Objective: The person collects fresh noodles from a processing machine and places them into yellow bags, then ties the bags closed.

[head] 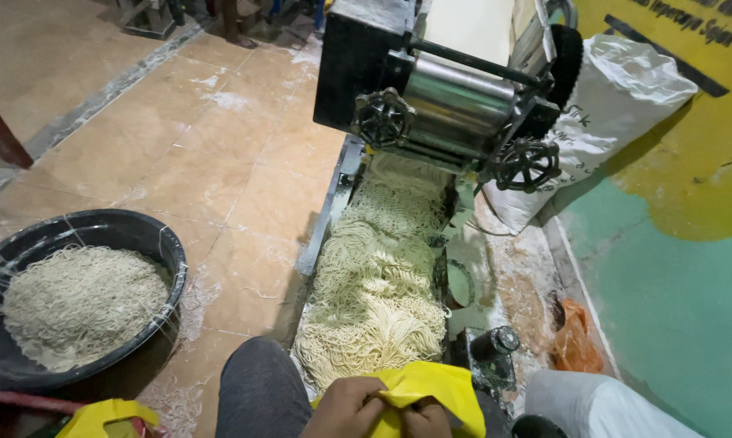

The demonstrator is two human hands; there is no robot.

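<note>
Both hands meet at the bottom edge of the view, just below the near end of the noodle tray, and both are closed on a yellow plastic bag (431, 385). The left hand (345, 410) pinches the bag's edge from the left with curled fingers, and the right hand (427, 420) grips it from beneath, mostly cut off by the frame. The bag is bright yellow, thin and glossy, crumpled into soft folds, with its upper part spread flat above the knuckles and touching the nearest strands of noodles. The person's knee in grey trousers (260, 389) sits just left of the hands. Directly beyond the bag, a long heap of pale fresh noodles (378, 268) fills the tray (321, 223), running up to the noodle-cutting machine (439, 97) with its steel roller and two black handwheels. Left of the tray, on the flour-dusted tile floor (220, 154), stands a black basin (122, 231) lined with clear plastic and holding a mound of noodles. Right of the machine a white sack (617, 105) leans against the green and yellow wall (674, 276), and an orange plastic bag (574, 341) lies at the wall's foot.
</note>
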